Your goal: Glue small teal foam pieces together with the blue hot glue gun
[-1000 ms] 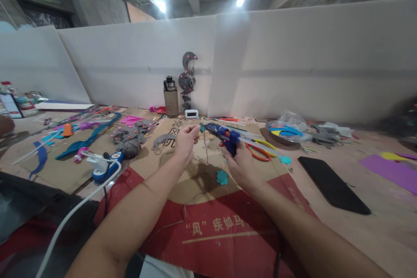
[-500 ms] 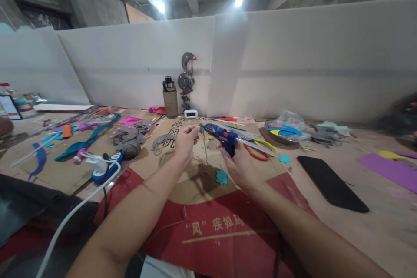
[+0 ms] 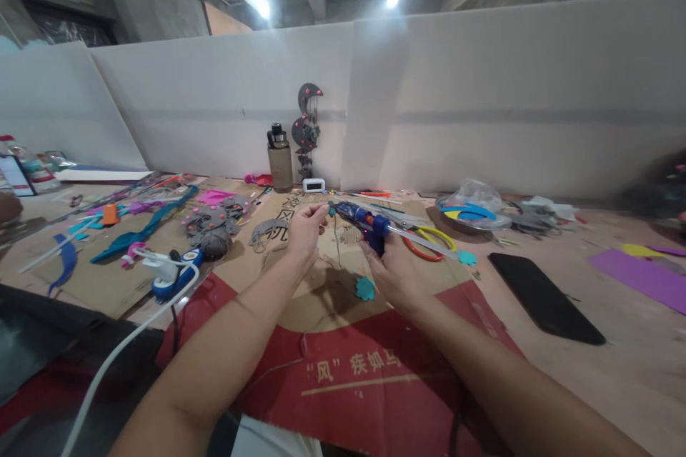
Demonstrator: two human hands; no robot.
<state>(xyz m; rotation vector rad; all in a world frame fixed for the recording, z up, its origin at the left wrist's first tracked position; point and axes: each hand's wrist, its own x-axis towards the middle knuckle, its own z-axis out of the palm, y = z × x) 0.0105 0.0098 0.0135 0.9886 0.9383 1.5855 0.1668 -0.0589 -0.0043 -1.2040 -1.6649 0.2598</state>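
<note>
One green bit (image 3: 331,209) sits pinched in the left hand (image 3: 304,233). The right hand (image 3: 395,264) grips a glue gun (image 3: 369,221) — pointed at the bit.

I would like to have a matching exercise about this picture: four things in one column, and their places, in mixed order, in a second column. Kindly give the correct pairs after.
Things:
1. glue gun
2. drink bottle
3. small teal piece
4. purple sheet

Places:
A. pinched in the left hand
B. lying near the right edge of the view
C. gripped in the right hand
D. standing upright in front of the white partition

Pairs: 1-C, 2-D, 3-A, 4-B
</note>
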